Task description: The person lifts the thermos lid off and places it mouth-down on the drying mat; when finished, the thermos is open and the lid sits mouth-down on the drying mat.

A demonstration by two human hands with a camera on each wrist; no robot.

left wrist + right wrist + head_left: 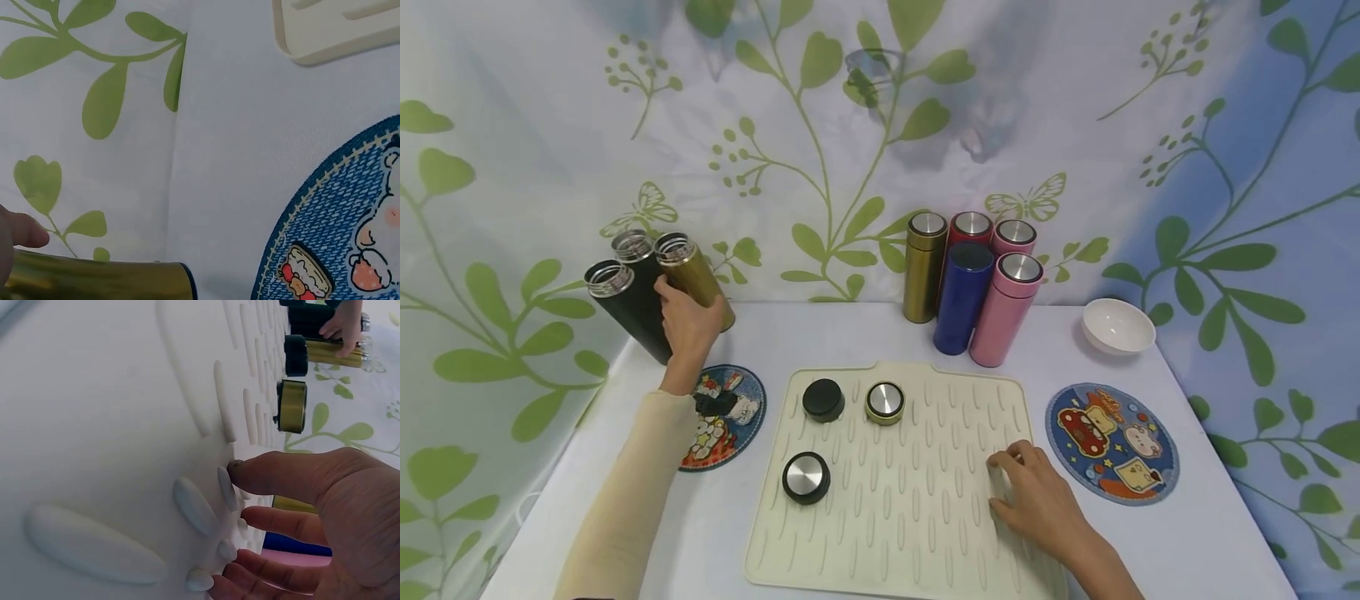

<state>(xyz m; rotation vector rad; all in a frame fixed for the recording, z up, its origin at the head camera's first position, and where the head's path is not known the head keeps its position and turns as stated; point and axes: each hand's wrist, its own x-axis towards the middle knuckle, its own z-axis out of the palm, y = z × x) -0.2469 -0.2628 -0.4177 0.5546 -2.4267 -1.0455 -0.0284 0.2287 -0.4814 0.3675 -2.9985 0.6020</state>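
Note:
At the back left, my left hand (688,327) has its fingers and thumb around the sides of an uncapped gold thermos bottle (703,279). Two uncapped black thermos bottles (638,308) stand beside it, close to the fingers. The gold bottle's lower end shows in the left wrist view, with a fingertip just above its side. My right hand (1037,500) is low over the right part of a cream ridged mat (940,533), fingers loosely bent and holding nothing. Three lids lie on the mat: a black one (823,400), a gold-rimmed one (884,402) and a black-rimmed silver-topped one (806,477).
Capped bottles stand grouped at the back: gold (924,275), red (970,223), blue (962,304) and two pink (1003,312). A white bowl (1118,326) is at the back right. Round cartoon placemats lie left (752,400) and right (1112,442) of the mat.

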